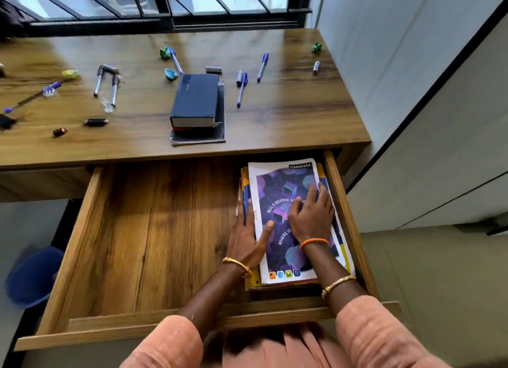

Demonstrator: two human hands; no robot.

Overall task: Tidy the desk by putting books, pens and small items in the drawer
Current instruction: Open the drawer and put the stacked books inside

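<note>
Both hands are down in the open drawer (154, 244), on the stack of notebooks at its right end. The right hand (312, 216) lies flat and spread on the purple cover of the top notebook (288, 257), fingers released, pressing rather than gripping. The left hand (248, 237) is open too, its palm against the left edge of the stack (244, 189) and its thumb laid over onto the purple cover. Nothing is clenched in either hand.

The stack sits snug against the drawer's right wall; the rest of the drawer, left of the stack, is bare wood.

Up on the desk (288, 115), just behind the drawer, a pile of dark books (196, 104) stands near the front edge. Right of those books lie three blue pens (242, 90) and a small marker (316, 67), with a green paper ball (316, 47) at the far right corner. Left of the books: another blue pen (175, 60) beside green and teal paper scraps, two more pens (105, 84) side by side, and a few small dark items (95, 121) nearer the front edge. Below the desk's left end, a blue bin (33, 277) stands on the floor.
</note>
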